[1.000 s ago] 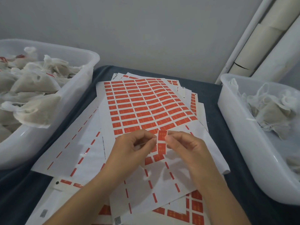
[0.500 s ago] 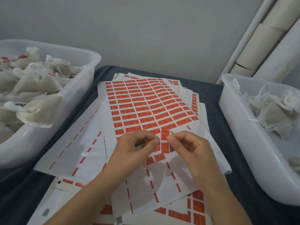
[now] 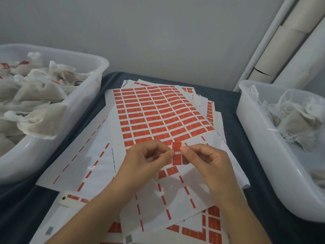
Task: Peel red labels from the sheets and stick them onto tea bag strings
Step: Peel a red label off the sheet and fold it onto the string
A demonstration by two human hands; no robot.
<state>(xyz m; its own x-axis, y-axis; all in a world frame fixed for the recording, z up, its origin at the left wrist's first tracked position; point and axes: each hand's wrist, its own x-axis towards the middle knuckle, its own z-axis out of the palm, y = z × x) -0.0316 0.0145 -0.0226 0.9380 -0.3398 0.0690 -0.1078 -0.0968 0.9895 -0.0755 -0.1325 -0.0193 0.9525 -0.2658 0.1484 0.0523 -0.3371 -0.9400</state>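
Note:
A red label (image 3: 176, 146) stands upright between my two hands, above the sheet of red labels (image 3: 158, 113). My left hand (image 3: 146, 159) pinches a thin white tea bag string (image 3: 159, 155) that runs across to the label. My right hand (image 3: 205, 161) pinches the label's right edge with thumb and forefinger. Both hands hover over the sheet's near part, where most labels are gone. The tea bag on this string is hidden.
A white tub (image 3: 84, 103) on the left holds several tea bags, some with red labels. Another white tub (image 3: 260, 155) on the right holds several tea bags with loose strings. More label sheets (image 3: 73, 166) overlap on the dark blue table (image 3: 232, 103).
Both hands stay together at the label; the fingertips have shifted only slightly around it.

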